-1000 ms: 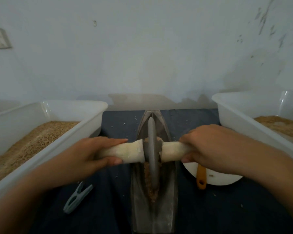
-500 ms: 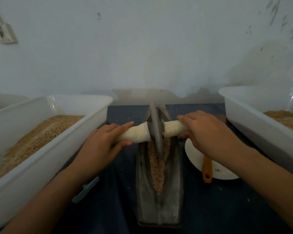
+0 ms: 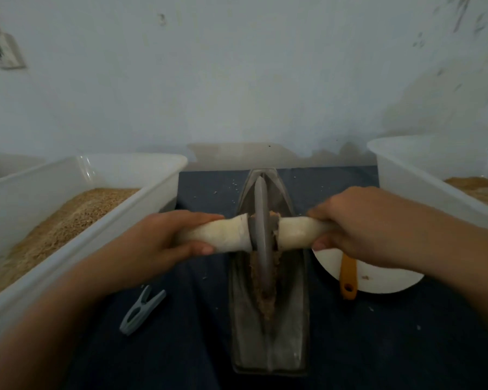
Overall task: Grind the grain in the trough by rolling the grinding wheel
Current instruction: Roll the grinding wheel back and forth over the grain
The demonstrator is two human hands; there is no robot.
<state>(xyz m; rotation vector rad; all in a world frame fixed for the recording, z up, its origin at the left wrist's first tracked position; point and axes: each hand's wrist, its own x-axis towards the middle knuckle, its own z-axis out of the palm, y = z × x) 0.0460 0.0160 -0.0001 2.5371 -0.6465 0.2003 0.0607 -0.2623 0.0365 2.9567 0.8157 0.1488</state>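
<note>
Right now, nearest the camera, the near end of the long grey metal boat-shaped trough point(image 3: 268, 342) is seen lying bare on the dark blue tabletop point(image 3: 378, 347), with a grey plastic clothes peg point(image 3: 141, 310) just to its left. A little further on, a ridge of brownish crushed grain point(image 3: 265, 298) is piled along the groove of the trough, and the thin grey metal grinding wheel point(image 3: 261, 235) is stood upright in it, about midway along.

The rolling stroke is judged to be under way. An even two-handed push or pull along the groove is called for next, with the wheel kept upright so grain is not thrown over the sides.

The pale cream wooden axle handle point(image 3: 296, 230) is held on both sides of the wheel. The left hand point(image 3: 150, 246) is wrapped round the left stub, fingers over the top and thumb beneath. The right hand point(image 3: 355, 223) is closed over the right stub in the same way.

Beside the right hand, a round white plate point(image 3: 378, 280) with an orange-handled tool point(image 3: 348, 278) across it is partly covered by the wrist. Flanking everything, a white plastic tub point(image 3: 96, 192) of tan grain is set at left and another white tub point(image 3: 423, 178) at right. Beyond, a pale wall point(image 3: 237, 80) is seen.
</note>
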